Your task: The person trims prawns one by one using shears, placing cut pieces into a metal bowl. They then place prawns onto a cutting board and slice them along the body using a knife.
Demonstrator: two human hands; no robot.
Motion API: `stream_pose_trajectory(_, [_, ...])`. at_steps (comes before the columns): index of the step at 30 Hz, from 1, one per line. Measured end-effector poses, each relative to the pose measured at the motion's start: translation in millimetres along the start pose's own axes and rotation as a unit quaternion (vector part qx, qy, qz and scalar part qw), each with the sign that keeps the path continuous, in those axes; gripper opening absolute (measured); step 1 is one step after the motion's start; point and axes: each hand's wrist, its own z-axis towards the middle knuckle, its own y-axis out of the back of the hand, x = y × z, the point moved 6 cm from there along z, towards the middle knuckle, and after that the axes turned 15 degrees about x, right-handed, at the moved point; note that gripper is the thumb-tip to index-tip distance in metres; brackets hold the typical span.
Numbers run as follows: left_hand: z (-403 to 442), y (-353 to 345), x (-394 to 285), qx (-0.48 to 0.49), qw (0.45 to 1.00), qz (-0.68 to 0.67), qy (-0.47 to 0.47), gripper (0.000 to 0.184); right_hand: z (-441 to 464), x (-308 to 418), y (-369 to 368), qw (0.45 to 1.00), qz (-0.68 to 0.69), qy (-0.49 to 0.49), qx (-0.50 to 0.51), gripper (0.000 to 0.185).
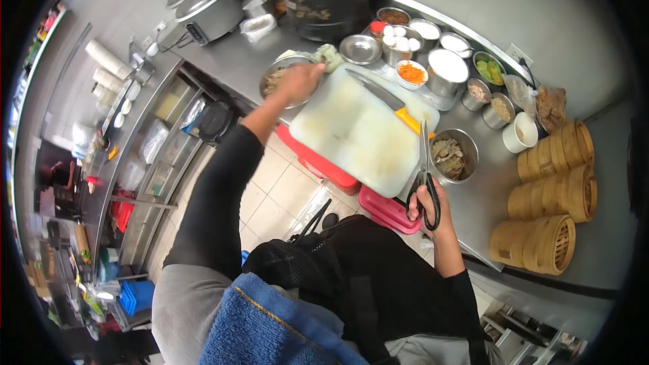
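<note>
In my right hand (429, 206) is a pair of kitchen scissors (424, 162), my fingers through its black handles and its blades pointing away from me. Just right of the blades, a steel bowl (471, 147) holds greyish-brown food pieces (448, 155), perhaps shellfish. My left hand (302, 83) reaches over another steel bowl (289, 61) with similar pieces (272, 82); its fingers are smeared and partly hidden. A pale green cloth (329, 56) lies beside that hand. Between my hands lies a white cutting board (351, 135), with a yellow-handled knife (382, 91) on its far side.
Steel containers with eggs (400, 43), shredded carrot (411, 73) and other ingredients line the wall. Bamboo steamers (534, 243) are stacked at right. A black pot (323, 7) and rice cooker (209, 13) stand at the back. Red tubs (389, 209) sit below the counter edge.
</note>
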Motion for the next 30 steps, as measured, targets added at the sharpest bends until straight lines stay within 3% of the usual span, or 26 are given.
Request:
stream_pose_trajectory(1, [12.3,-0.8,16.8,0.024,0.998,0.056,-0.017,0.059,-8.8,-6.0,8.2,1.0,-0.012,0.009,-0.002,0.037])
stream_pose_trajectory(3, [41.5,-16.2,48.2,-0.006,0.977,0.198,-0.081,0.044,-30.3,-1.9,15.1,0.999,-0.004,-0.006,-0.031,0.039])
stream_pose_trajectory(5, [32.1,1.2,-27.5,-0.001,0.97,0.245,-0.008,0.039,-56.0,6.6,26.9,0.997,-0.005,0.013,-0.078,0.04])
stream_pose_trajectory(7, [41.4,-9.2,-86.2,-0.099,0.962,0.182,-0.177,0.034,-81.5,18.0,41.3,0.989,0.019,0.046,-0.141,0.026])
stream_pose_trajectory(8, [51.7,-28.5,-114.8,-0.052,0.955,0.128,-0.261,0.025,-96.0,20.4,49.4,0.983,0.015,0.055,-0.174,0.027])
stream_pose_trajectory(10, [55.7,-91.2,-180.6,0.136,0.946,-0.036,-0.293,0.018,-119.3,22.9,64.2,0.972,-0.006,0.054,-0.229,0.027])
stream_pose_trajectory(12, [38.2,-152.1,-253.5,0.176,0.877,0.099,-0.435,0.015,-137.2,24.7,74.8,0.959,-0.022,0.061,-0.276,0.026])
stream_pose_trajectory(13, [18.0,-169.3,-294.2,0.226,0.849,0.152,-0.452,0.015,-144.0,22.8,79.8,0.953,-0.021,0.072,-0.293,0.026])
stream_pose_trajectory(15, [7.7,-232.2,-330.0,0.264,0.736,0.272,-0.561,0.017,-155.6,22.1,82.1,0.95,-0.029,0.076,-0.301,0.027])
stream_pose_trajectory(16, [7.4,-252.5,-340.4,0.265,0.735,0.273,-0.561,0.017,-160.1,22.6,83.0,0.948,-0.042,0.08,-0.305,0.027])
stream_pose_trajectory(18, [1.1,-295.8,-342.9,0.22,0.603,0.477,-0.6,0.019,-167.5,16.1,84.2,0.946,-0.043,0.083,-0.309,0.028])
stream_pose_trajectory(21, [13.6,-315.3,-344.7,0.15,0.584,0.48,-0.637,0.023,-176.8,9.5,90.3,0.948,-0.051,0.091,-0.302,0.03])
stream_pose_trajectory(22, [20.7,-317.7,-342.1,0.204,0.555,0.527,-0.611,0.032,-179.7,6.2,91.9,0.947,-0.035,0.093,-0.306,0.03])
stream_pose_trajectory(25, [17.2,-303.7,-336.0,0.208,0.539,0.521,-0.629,0.042,-187.5,3.3,95.0,0.945,-0.023,0.089,-0.313,0.032])
stream_pose_trajectory(27, [15.3,-307.2,-330.2,0.185,0.554,0.516,-0.627,0.05,-187.8,2.2,103.7,0.946,-0.025,0.089,-0.311,0.035])
stream_pose_trajectory(30, [13.1,-305.7,-331.9,0.203,0.608,0.47,-0.607,0.036,-179.0,14.7,110.5,0.95,-0.036,0.103,-0.293,0.036])
